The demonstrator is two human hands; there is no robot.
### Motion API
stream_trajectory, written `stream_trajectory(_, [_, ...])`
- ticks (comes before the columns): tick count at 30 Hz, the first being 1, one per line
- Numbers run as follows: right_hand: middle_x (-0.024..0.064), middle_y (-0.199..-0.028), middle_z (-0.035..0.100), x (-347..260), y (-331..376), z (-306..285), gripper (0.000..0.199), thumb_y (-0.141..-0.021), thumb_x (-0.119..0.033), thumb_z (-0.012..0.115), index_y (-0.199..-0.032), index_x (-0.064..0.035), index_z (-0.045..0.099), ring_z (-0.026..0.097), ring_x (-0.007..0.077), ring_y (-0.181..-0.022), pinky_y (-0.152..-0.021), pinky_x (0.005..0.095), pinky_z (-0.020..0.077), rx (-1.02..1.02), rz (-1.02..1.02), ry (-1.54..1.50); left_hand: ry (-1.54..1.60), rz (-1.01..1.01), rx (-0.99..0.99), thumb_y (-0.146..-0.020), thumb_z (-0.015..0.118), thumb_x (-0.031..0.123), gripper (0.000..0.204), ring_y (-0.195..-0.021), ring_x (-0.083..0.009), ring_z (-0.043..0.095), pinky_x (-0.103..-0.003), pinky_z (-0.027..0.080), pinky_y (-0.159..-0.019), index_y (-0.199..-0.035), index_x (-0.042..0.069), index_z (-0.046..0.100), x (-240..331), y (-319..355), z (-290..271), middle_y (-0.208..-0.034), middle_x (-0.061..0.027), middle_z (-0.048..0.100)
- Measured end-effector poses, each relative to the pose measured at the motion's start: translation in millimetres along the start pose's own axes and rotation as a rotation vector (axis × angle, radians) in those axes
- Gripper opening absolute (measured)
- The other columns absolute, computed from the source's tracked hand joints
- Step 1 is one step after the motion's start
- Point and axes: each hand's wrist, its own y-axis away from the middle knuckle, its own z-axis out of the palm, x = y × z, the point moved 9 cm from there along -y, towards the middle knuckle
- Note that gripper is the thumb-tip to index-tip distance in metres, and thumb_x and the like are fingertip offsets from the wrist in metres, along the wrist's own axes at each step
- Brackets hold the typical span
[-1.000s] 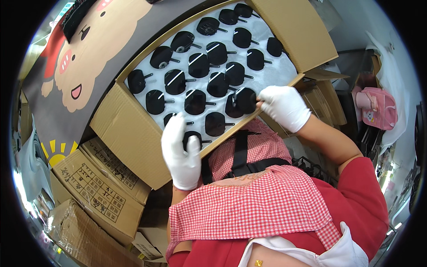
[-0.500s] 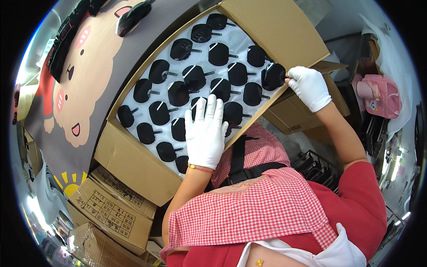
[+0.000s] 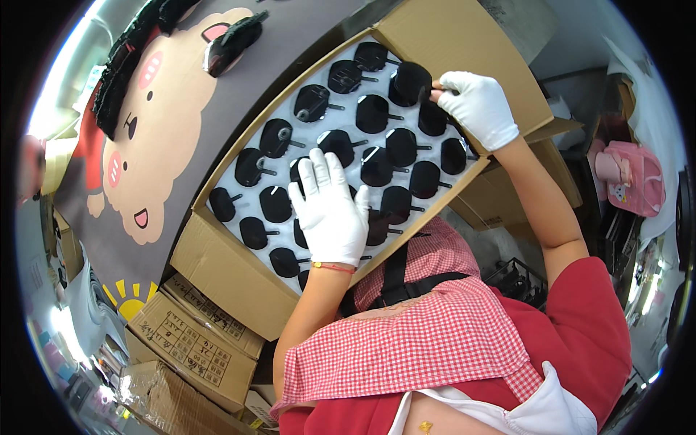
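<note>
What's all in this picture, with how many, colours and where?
Open box: one, brown, centre
Lining: one visible layer, white, inside box
Handled discs: about twenty, black, on lining
Held disc: one, black, over box's upper end
Cartoon covering: one, grey and beige, upper left
Odd items: a few, black, on covering, kind unclear
Cartons: several, brown, lower left
Bag: one, pink, right
Apron: one, red-and-white, lower middle
Left hand: one, white-gloved, spread over discs
Right hand: one, white-gloved, fingers at held disc

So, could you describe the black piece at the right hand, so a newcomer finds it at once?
Find the open cardboard box, then its right-hand flap. Beside that flap, the white-gloved right hand holds a rounded black piece. None of its visible neighbours is held.
</note>
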Motion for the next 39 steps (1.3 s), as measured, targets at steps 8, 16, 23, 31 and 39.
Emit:
stream_trajectory(8, [0.0135,-0.078,0.067,-129,-25,50,0.023,-0.082,-0.031,0.068,-0.084,-0.0081,0.07,0.066,0.032,-0.073,-0.068,0.0404,0.0526,-0.406,-0.419,-0.021,0.369,0.192,0.312,-0.062,0.078,0.006,0.074,-0.106,-0.0414,0.053,-0.046,0.046,-0.092,-0.129,-0.003,0.051,-5,-84,-92,-0.118,-0.0244,0.055])
stream_trajectory(16, [0.0133,-0.105,0.069,-148,-193,83,0.039,-0.083,-0.031,0.073,-0.113,-0.0078,0.067,0.064,0.0325,-0.1,-0.089,0.0407,0.0508,-0.154,-0.523,0.202,0.564,0.04,0.671,-0.073,0.055,-0.011,0.039,-0.098,-0.0359,0.055,-0.041,0.048,-0.087,-0.109,0.004,0.056,-164,-155,-80,-0.101,-0.0171,0.054])
stream_trajectory(23, [0.0191,-0.081,0.07,-165,-246,153,0.029,-0.08,-0.01,0.063,-0.108,-0.004,0.061,0.069,0.0383,-0.077,-0.073,0.0438,0.0552,-0.346,-0.751,0.414,0.649,-0.087,0.414,-0.063,0.087,0.024,0.075,-0.11,-0.0297,0.059,-0.036,0.047,-0.098,-0.123,-0.003,0.051,-181,-227,-67,-0.118,-0.0206,0.058])
stream_trajectory(31, [0.0146,-0.105,0.068,-198,-274,147,0.035,-0.08,-0.023,0.072,-0.107,-0.0006,0.068,0.065,0.0281,-0.101,-0.092,0.0342,0.0495,-0.903,-0.489,-0.411,0.587,0.011,0.147,-0.068,0.073,0.006,0.047,-0.093,-0.0274,0.065,-0.035,0.052,-0.087,-0.112,0.001,0.058,-172,-252,-80,-0.098,-0.0144,0.065])
stream_trajectory(39, [0.0169,-0.104,0.07,-176,-448,150,0.031,-0.081,-0.016,0.063,-0.11,-0.0073,0.065,0.067,0.0353,-0.096,-0.086,0.0388,0.0536,0.087,-0.797,0.254,0.669,-0.111,0.761,-0.071,0.076,0.003,0.045,-0.087,-0.017,0.063,-0.03,0.053,-0.081,-0.111,0.0,0.056,-307,-318,-97,-0.1,-0.0115,0.063])
